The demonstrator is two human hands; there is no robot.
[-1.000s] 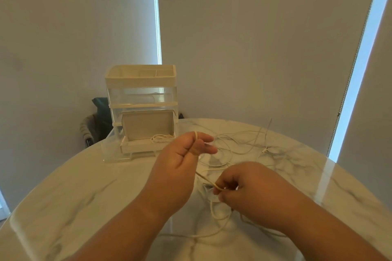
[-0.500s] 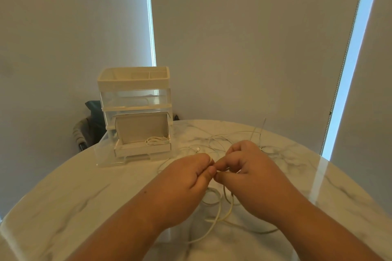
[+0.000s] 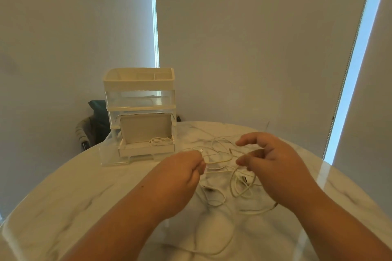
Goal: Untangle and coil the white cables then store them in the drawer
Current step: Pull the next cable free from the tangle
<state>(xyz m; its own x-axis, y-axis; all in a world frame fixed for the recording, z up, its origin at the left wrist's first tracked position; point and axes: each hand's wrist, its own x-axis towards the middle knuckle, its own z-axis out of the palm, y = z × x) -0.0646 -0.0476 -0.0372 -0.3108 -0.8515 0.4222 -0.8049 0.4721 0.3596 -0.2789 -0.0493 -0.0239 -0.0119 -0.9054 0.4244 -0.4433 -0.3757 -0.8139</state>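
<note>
Cables [image 3: 229, 172] lie in a loose tangle on the desk [image 3: 84, 193], between and partly under the two hands, their loops crossing one another and one strand trailing toward the near edge. The left hand [image 3: 180, 178] pinches a strand close to its plug [image 3: 200, 150], fingers [image 3: 200, 165] curled round it. The right hand [image 3: 275, 167] hovers just above the heap, fingers [image 3: 248, 141] spread and curved, holding nothing. The chief risk, as I judge it, is a pull made before the crossings are read: if the left hand draws its strand while another loop lies over it, the slack would likely cinch into a knot rather than come free. The right hand could also close on the wrong strand, since all are thin, white and hard to tell apart on pale marble. Then both hands would work against each other on two different cables. A quick tug may drag the whole heap and whip a loose end off the desk. Pulling by the plug itself would strain the joint. Farther out, the drawer [image 3: 146, 150] stands open with one coil [image 3: 160, 141] already inside. A sloppy new coil dropped on it could spring apart and snag that one, or stop the drawer from shutting.
</note>
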